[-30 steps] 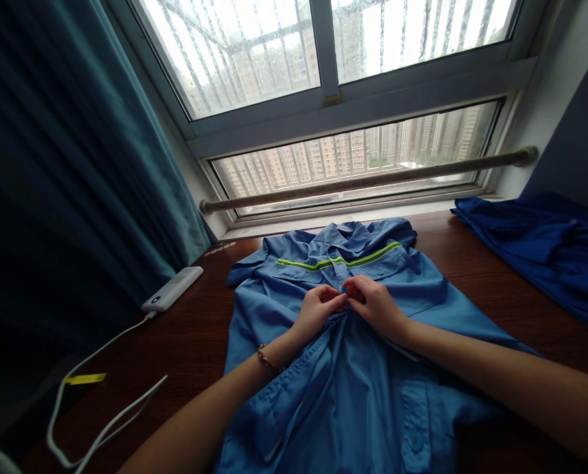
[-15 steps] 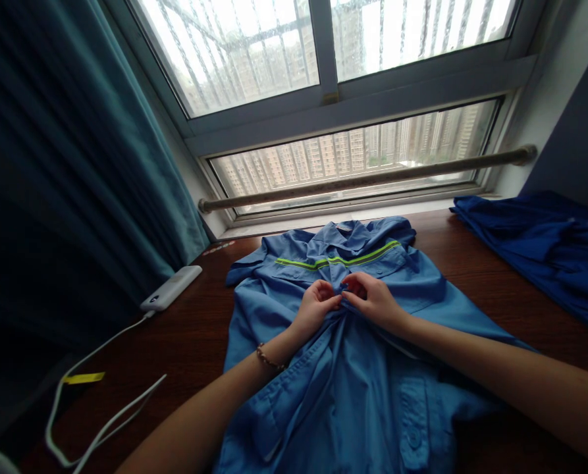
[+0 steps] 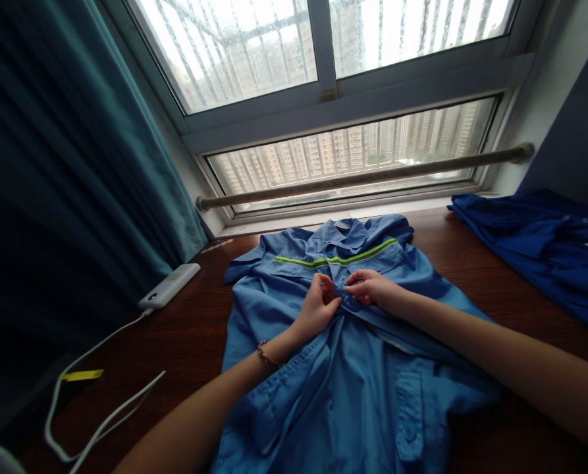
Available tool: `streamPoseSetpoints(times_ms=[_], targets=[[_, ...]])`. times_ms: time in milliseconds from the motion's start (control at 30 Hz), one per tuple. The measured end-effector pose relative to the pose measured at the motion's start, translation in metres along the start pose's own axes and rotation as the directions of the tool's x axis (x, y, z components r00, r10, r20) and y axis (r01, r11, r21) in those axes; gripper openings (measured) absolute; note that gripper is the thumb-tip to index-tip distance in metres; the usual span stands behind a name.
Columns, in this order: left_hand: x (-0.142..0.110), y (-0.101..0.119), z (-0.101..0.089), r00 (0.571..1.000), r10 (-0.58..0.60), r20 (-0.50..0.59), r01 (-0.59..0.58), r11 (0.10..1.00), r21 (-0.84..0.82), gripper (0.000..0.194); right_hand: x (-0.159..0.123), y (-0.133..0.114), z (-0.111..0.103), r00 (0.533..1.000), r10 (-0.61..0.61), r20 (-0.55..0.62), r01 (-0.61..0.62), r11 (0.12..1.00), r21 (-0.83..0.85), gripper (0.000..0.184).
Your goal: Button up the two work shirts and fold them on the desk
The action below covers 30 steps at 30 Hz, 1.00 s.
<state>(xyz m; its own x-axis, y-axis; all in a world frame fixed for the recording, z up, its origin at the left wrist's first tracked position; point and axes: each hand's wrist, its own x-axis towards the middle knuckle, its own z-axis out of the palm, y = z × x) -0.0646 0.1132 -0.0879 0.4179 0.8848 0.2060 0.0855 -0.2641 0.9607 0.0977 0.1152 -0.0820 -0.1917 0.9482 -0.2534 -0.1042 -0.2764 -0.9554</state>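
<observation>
A light blue shirt lies spread on the dark wooden table, collar far. Left hand and right hand both pinch its front placket, just near of the yellow stripe, fingertips almost touching

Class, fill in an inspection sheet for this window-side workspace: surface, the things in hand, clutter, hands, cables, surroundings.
Surface: dark wooden table.
Things in hand: light blue shirt with a yellow-green stripe, spread flat, collar toward the window.
Clutter: dark blue garment at far right; yellow tag.
Hands: left hand and right hand pinch the shirt's front placket.
Cables: white cable runs to a white power bank.
Surroundings: teal curtain, barred window.
</observation>
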Motion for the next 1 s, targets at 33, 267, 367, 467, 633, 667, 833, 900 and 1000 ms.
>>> streamPoseSetpoints(times_ms=[33, 267, 367, 467, 633, 667, 833, 900, 1000], targets=[[-0.001, -0.001, 0.0, 1.0, 0.031, 0.0, -0.031, 0.998, 0.056, 0.028, 0.0, 0.0, -0.001, 1.0, 0.016, 0.006, -0.016, 1.0, 0.018, 0.034], [-0.003, -0.007, 0.0, 0.99, 0.139, 0.036, -0.143, 0.938, 0.315, 0.026, 0.001, 0.004, -0.003, 0.999, 0.016, 0.036, -0.017, 1.0, 0.018, 0.04], [-0.002, -0.006, 0.0, 0.993, 0.109, 0.037, -0.114, 0.965, 0.236, 0.026, 0.002, 0.011, -0.002, 0.996, -0.084, 0.002, 0.084, 0.995, -0.052, 0.039], [-0.001, -0.003, 0.001, 0.999, 0.028, 0.039, -0.031, 0.996, 0.08, 0.033, 0.001, 0.017, 0.001, 0.949, -0.312, -0.046, 0.303, 0.941, -0.149, 0.035], [0.0, -0.001, 0.002, 0.998, -0.016, 0.058, 0.019, 0.999, -0.046, 0.039, -0.002, 0.021, 0.004, 0.837, -0.547, -0.015, 0.515, 0.796, -0.318, 0.024], [0.0, -0.001, 0.002, 0.998, -0.01, 0.07, 0.016, 0.997, -0.078, 0.037, -0.002, 0.021, 0.004, 0.831, -0.556, -0.006, 0.522, 0.783, -0.338, 0.022], [-0.001, -0.002, 0.002, 0.996, 0.027, 0.088, -0.018, 0.994, -0.106, 0.034, 0.0, 0.019, 0.002, 0.911, -0.411, -0.025, 0.395, 0.89, -0.229, 0.029], [-0.001, -0.002, 0.002, 0.997, 0.019, 0.073, -0.014, 0.997, -0.074, 0.034, 0.001, 0.018, 0.001, 0.953, -0.304, -0.019, 0.298, 0.943, -0.148, 0.032], [-0.001, 0.0, 0.001, 0.998, -0.01, 0.061, 0.014, 0.998, -0.056, 0.035, 0.003, 0.011, -0.002, 0.983, -0.184, 0.003, 0.184, 0.979, -0.089, 0.033]])
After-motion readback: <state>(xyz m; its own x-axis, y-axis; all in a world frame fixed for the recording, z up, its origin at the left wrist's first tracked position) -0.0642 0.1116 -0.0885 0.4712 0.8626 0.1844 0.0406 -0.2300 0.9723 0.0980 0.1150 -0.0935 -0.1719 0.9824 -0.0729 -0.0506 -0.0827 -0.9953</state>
